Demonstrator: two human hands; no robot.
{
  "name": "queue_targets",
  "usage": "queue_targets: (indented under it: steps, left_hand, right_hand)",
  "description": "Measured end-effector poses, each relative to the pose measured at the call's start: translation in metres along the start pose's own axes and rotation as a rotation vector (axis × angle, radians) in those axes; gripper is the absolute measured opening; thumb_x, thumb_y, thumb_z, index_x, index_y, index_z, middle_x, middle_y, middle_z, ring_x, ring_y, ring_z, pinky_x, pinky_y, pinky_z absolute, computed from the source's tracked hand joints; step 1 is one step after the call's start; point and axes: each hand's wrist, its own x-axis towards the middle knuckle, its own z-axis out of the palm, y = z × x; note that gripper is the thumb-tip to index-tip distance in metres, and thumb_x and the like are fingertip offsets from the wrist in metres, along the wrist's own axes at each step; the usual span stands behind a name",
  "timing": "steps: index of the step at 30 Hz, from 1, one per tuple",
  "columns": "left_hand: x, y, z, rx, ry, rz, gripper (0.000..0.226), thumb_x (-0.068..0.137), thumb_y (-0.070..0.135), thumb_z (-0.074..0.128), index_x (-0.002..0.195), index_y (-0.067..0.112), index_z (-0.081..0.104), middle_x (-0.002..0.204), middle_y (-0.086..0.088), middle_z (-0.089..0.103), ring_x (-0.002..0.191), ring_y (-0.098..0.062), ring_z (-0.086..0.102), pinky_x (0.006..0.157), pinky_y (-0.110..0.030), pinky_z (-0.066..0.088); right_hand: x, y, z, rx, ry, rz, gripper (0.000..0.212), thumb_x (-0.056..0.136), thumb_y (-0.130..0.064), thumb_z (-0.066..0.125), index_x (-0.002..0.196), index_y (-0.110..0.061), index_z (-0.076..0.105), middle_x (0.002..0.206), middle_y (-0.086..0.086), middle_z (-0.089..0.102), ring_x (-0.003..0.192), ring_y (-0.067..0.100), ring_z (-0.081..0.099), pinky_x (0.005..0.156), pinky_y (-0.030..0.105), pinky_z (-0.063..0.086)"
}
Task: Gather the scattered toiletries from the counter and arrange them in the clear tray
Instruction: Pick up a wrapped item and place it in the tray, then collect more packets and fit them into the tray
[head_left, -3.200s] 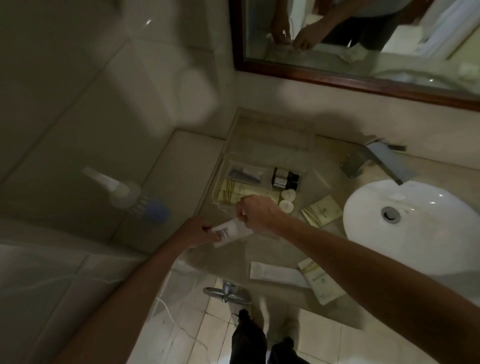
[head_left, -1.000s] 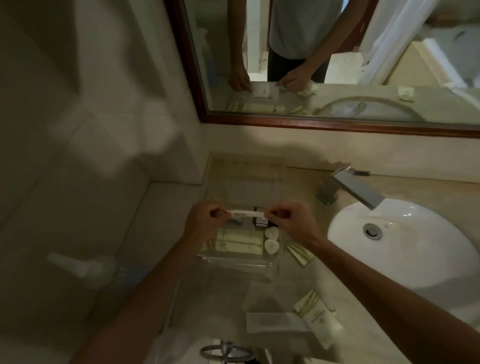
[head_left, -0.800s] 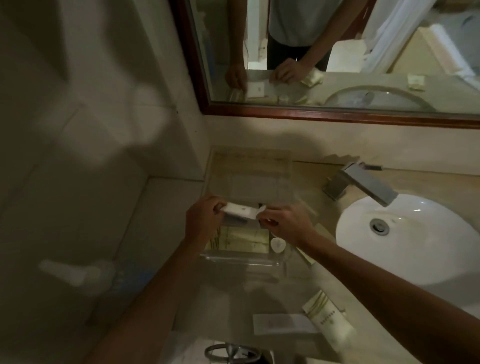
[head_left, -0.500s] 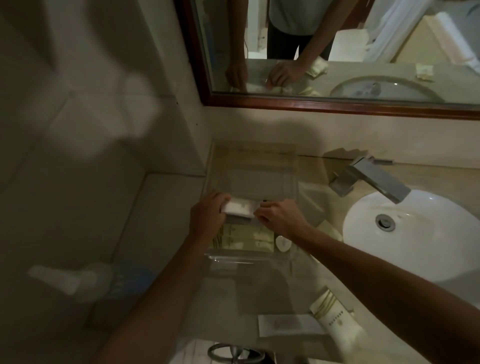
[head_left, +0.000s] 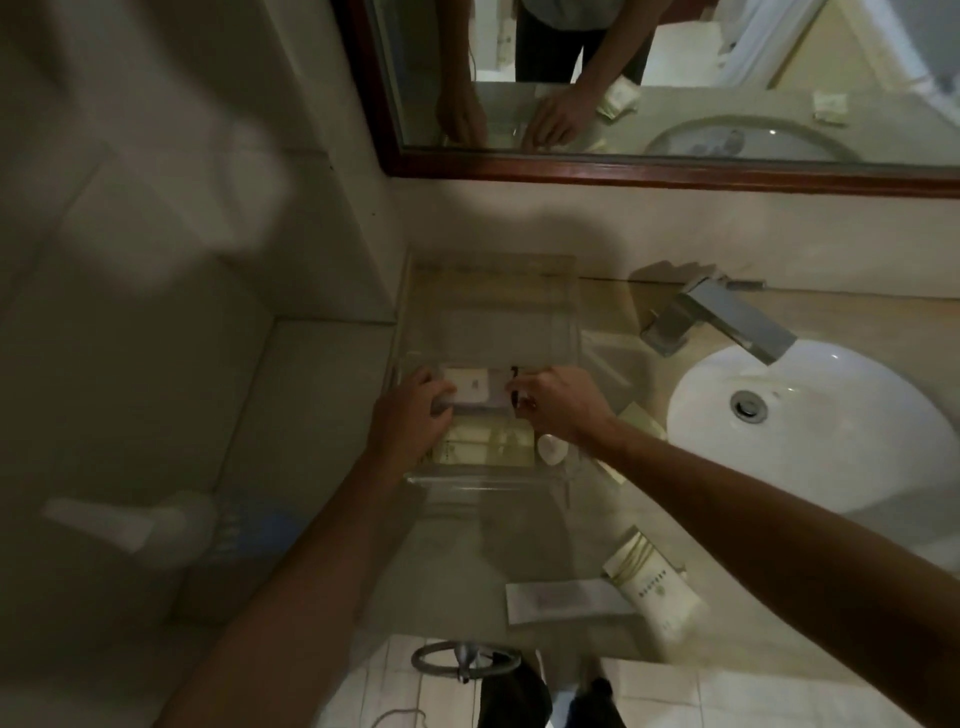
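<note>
At the bottom centre of the frame, a flat white packet (head_left: 563, 601) lies on the counter (head_left: 457, 561), just beside a cream sachet (head_left: 655, 590) with dark lettering to its right; both sit well short of the tray. Both forearms reach up from the lower edge toward the middle of the frame. The clear tray (head_left: 488, 480) stands left of centre on the counter, its near wall catching a faint glint. Inside it, along the near side, lie cream packets (head_left: 485, 447) side by side, and a small white round piece (head_left: 551, 448) sits at their right end. Past these, the left hand (head_left: 410, 413) and the right hand (head_left: 558, 405) meet over the tray, each with fingers closed on one end of a white sachet (head_left: 472, 389), which is held flat and low inside the tray, over its middle. A dark item shows just at the right fingertips, too blurred to tell what it is. Another cream packet (head_left: 641, 421) lies on the counter right of the tray, partly hidden by the right wrist. Further right is the white basin (head_left: 831, 431) with its metal faucet (head_left: 727, 319) above it. Across the top right runs a wood-framed mirror (head_left: 675, 171), which reflects both hands.
</note>
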Motion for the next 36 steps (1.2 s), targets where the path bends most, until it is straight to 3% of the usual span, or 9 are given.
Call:
queue_targets:
  steps: [5,9,12,14,17,21,29,33,36]
  left_hand:
    - [-0.019,0.05,0.01,0.023,-0.05,0.23,0.034,0.077,0.03,0.067,0.111,0.023,0.065,0.11,0.005,0.062,0.083,-0.02,0.064,0.064,-0.029,0.052]
    - [-0.037,0.093,0.025,0.043,-0.043,0.419,0.022,0.078,0.031,0.069,0.098,0.022,0.068,0.099,0.005,0.066,0.068,-0.02,0.064,0.052,-0.024,0.044]
    - [-0.055,0.119,0.034,0.065,-0.09,0.515,0.017,0.082,0.029,0.065,0.097,0.02,0.068,0.098,0.002,0.067,0.065,-0.022,0.065,0.05,-0.029,0.051]
    - [-0.064,0.128,0.036,0.09,-0.148,0.545,0.017,0.085,0.027,0.062,0.099,0.02,0.068,0.099,0.004,0.067,0.065,-0.02,0.065,0.051,-0.027,0.047]
    - [-0.074,0.133,0.034,0.097,-0.152,0.512,0.014,0.085,0.027,0.063,0.098,0.023,0.067,0.096,0.006,0.069,0.066,-0.019,0.065,0.054,-0.025,0.042]
    - [-0.076,0.145,0.029,0.109,-0.176,0.385,0.019,0.088,0.032,0.059,0.105,0.027,0.067,0.104,0.008,0.069,0.077,-0.018,0.067,0.064,-0.029,0.053]
    - [-0.052,0.188,0.053,0.261,-0.187,0.245,0.037,0.093,0.041,0.051,0.126,0.026,0.059,0.12,0.005,0.062,0.098,-0.018,0.064,0.073,-0.031,0.047]
    - [-0.046,0.191,0.057,0.34,-0.249,0.293,0.04,0.092,0.044,0.052,0.128,0.027,0.056,0.125,0.006,0.06,0.102,-0.018,0.063,0.076,-0.033,0.049]
    - [-0.052,0.183,0.05,0.36,-0.275,0.322,0.038,0.093,0.044,0.051,0.125,0.025,0.057,0.124,0.006,0.06,0.1,-0.019,0.064,0.076,-0.032,0.048]
  right_hand:
    - [-0.06,0.025,-0.029,0.077,0.026,0.081,0.028,0.093,-0.028,0.058,0.119,-0.029,0.068,0.099,-0.003,0.074,0.065,0.007,0.061,0.057,0.019,0.047]
    - [-0.126,0.055,-0.049,0.156,0.05,0.232,0.021,0.089,-0.023,0.067,0.109,-0.022,0.073,0.098,-0.001,0.073,0.074,0.014,0.067,0.071,0.032,0.059]
    - [-0.17,0.068,-0.049,0.172,0.044,0.32,0.019,0.086,-0.026,0.071,0.105,-0.024,0.074,0.089,-0.007,0.07,0.07,0.009,0.062,0.072,0.032,0.058]
    - [-0.195,0.075,-0.046,0.177,0.033,0.356,0.02,0.086,-0.026,0.071,0.105,-0.025,0.074,0.082,-0.011,0.064,0.068,0.006,0.06,0.071,0.03,0.057]
    - [-0.224,0.082,-0.044,0.191,0.024,0.407,0.02,0.083,-0.024,0.072,0.102,-0.028,0.075,0.076,-0.014,0.061,0.066,0.006,0.058,0.069,0.028,0.053]
    - [-0.252,0.089,-0.046,0.215,0.009,0.454,0.019,0.083,-0.028,0.07,0.101,-0.031,0.074,0.074,-0.016,0.061,0.066,0.004,0.056,0.067,0.024,0.046]
    - [-0.246,0.102,-0.048,0.275,-0.011,0.505,0.023,0.085,-0.033,0.069,0.107,-0.028,0.072,0.074,-0.009,0.067,0.07,0.01,0.062,0.074,0.029,0.054]
    - [-0.219,0.091,-0.04,0.216,-0.209,0.377,0.019,0.086,-0.04,0.068,0.099,-0.027,0.072,0.077,-0.012,0.062,0.071,0.007,0.06,0.069,0.028,0.054]
    - [-0.214,0.069,-0.024,0.158,-0.4,0.249,0.029,0.084,-0.044,0.069,0.109,-0.032,0.066,0.09,-0.011,0.062,0.083,0.01,0.059,0.068,0.025,0.046]
